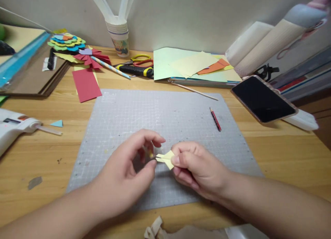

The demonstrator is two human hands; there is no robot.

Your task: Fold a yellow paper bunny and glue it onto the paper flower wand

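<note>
Over the grey cutting mat, my right hand pinches a small piece of pale yellow paper between thumb and curled fingers. The paper has a slit with two narrow strips that point left. My left hand is just left of those strips, its thumb and index finger apart and curved around the space there. A small yellow spot with a thin dark part shows between the left fingers, too blurred to name.
A red pencil and a thin wooden stick lie on the mat's far side. Behind are pliers and scissors, paper sheets, paper flowers and paper cups. A glue gun lies left, a phone right.
</note>
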